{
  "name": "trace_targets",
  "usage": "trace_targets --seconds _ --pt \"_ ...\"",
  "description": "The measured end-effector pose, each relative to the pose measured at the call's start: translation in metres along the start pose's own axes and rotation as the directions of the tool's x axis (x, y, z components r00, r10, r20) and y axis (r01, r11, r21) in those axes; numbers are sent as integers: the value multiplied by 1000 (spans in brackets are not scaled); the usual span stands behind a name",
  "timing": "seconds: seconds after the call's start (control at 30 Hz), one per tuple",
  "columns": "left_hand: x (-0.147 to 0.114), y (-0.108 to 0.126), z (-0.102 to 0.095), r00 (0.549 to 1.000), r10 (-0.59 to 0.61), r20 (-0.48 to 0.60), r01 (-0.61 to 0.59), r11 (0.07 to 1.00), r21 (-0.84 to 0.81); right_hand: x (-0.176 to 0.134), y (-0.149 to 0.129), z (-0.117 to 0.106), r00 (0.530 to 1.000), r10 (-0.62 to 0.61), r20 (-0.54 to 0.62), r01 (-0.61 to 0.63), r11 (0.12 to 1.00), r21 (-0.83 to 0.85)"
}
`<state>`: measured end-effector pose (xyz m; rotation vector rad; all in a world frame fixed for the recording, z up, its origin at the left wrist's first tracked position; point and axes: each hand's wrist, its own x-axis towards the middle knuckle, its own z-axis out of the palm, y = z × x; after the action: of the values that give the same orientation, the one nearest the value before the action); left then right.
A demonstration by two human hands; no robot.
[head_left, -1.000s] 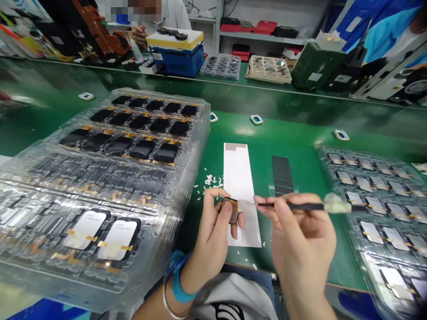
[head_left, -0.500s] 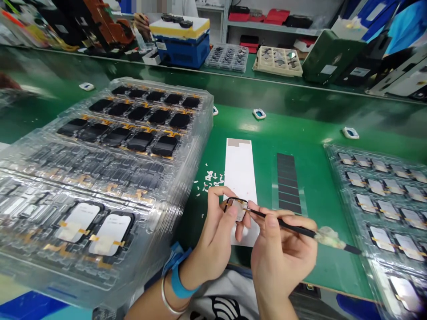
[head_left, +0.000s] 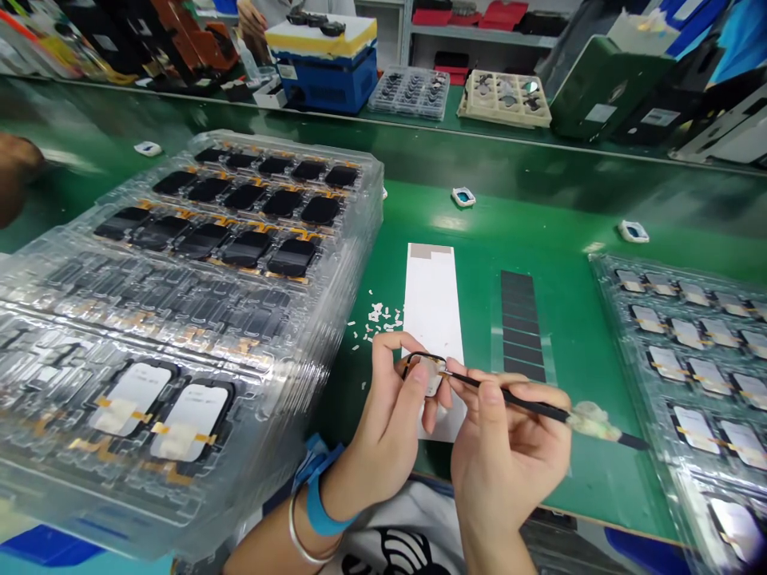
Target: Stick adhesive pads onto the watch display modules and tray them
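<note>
Between its thumb and fingers, my left hand [head_left: 387, 423] grips a small screen module [head_left: 430, 378] with a black rim and a pale back. My right hand [head_left: 515, 443] is closed round black tweezers [head_left: 527, 403], whose shaft is wrapped in yellowish, crumpled tape. The tool's metal tip meets the module's right edge, partly hidden by my fingers. Beneath both hands lies a white strip sheet [head_left: 432, 295] with a greyish patch at its far end. Small white scraps [head_left: 380, 315] are scattered to its left.
A tall stack of clear trays [head_left: 335, 319] with black screens stands on the left. At right, another clear tray [head_left: 605, 319] holds pale-backed modules. Black adhesive strips [head_left: 520, 319] lie between. Behind the ledge are a blue box [head_left: 327, 84] and a co-worker's hand [head_left: 250, 17].
My view has shifted slightly, while both hands keep the same hold with the tool tip at the module's edge. Another person's hand has come further into view at far left.
</note>
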<state>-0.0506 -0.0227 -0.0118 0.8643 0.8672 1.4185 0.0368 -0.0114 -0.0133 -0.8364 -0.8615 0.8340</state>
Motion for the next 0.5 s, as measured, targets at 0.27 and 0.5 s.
trace_targets --seconds 0.27,0.5 --pt "-1 2 3 998 -23 -50 26 998 55 -1 -1 0 999 21 -31 -23 998 -52" --pt "1 2 1 996 42 -72 -31 988 153 -3 -4 2 998 49 -45 -51 998 -38"
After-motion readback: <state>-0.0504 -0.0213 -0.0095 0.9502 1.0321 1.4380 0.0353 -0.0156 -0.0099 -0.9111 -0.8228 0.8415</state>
